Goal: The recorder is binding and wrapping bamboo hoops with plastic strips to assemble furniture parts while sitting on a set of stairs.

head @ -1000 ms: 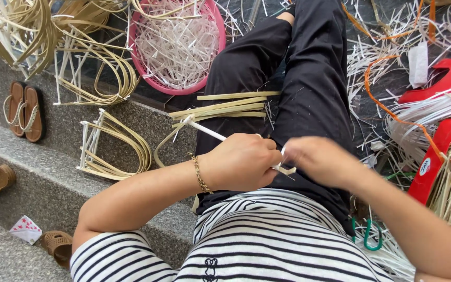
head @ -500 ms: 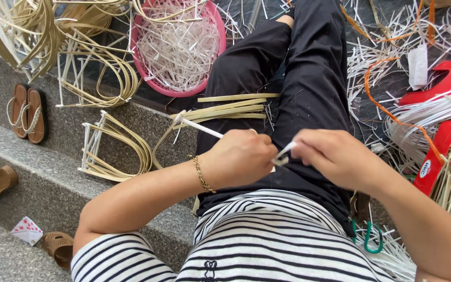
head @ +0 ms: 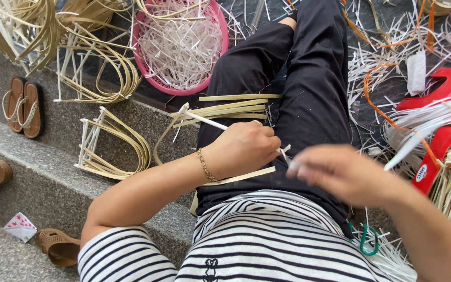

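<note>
My left hand [head: 244, 149] is closed around a thin white strip [head: 204, 120] that sticks out up and to the left over my lap in black trousers [head: 309, 94]. A flat pale bamboo strip [head: 246, 176] also runs under that hand. My right hand [head: 345, 175], blurred by motion, is just right of the left one with its fingertips pinched near the strip's short end; what it pinches is too blurred to make out. A few flat bamboo strips [head: 236, 107] lie across my left thigh.
A pink basket [head: 220, 49] of white strip scraps sits above my knee. Bent bamboo bundles [head: 116, 146] lie on the grey stone steps [head: 37, 172], with sandals [head: 22, 107] at left. Red plastic stools [head: 444, 94] and heaps of white strips crowd the right. Green-handled scissors [head: 364, 240] lie by my hip.
My right hand has slid right and slightly down, away from my left hand, which kept its place holding the white strip.
</note>
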